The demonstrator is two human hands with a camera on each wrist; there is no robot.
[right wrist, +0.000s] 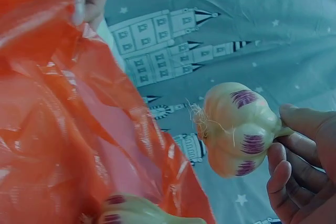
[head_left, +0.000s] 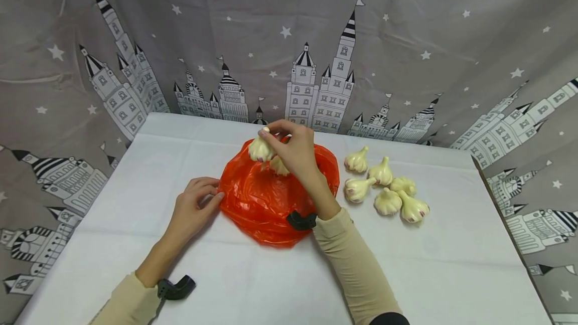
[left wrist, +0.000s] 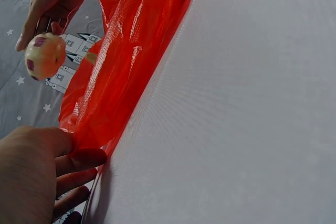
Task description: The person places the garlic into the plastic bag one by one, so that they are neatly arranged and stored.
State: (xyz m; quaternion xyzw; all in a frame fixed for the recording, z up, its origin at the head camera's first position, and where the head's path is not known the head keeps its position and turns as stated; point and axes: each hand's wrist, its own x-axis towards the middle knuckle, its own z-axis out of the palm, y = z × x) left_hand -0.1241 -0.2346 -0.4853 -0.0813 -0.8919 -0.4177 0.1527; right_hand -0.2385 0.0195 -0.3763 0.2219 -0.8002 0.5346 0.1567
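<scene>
My right hand (head_left: 295, 149) pinches a garlic bulb (head_left: 260, 150) by its stem, above the red plastic bag (head_left: 257, 209). In the right wrist view that bulb (right wrist: 239, 129) shows purple streaks and a tuft of roots, and hangs apart from the bag. Another garlic bulb (head_left: 279, 165) lies at the bag's opening, partly hidden by the right hand and wrist. At the bag's left edge, my left hand (head_left: 193, 208) holds the plastic between thumb and forefinger (left wrist: 79, 160). The bag lies on the table, its mouth spread.
On the white table (head_left: 451, 260), right of the bag, several garlic bulbs (head_left: 387, 201) lie in a loose group. A grey curtain (head_left: 253, 14) printed with castles and stars hangs behind the table's far edge. Dark straps sit at both wrists.
</scene>
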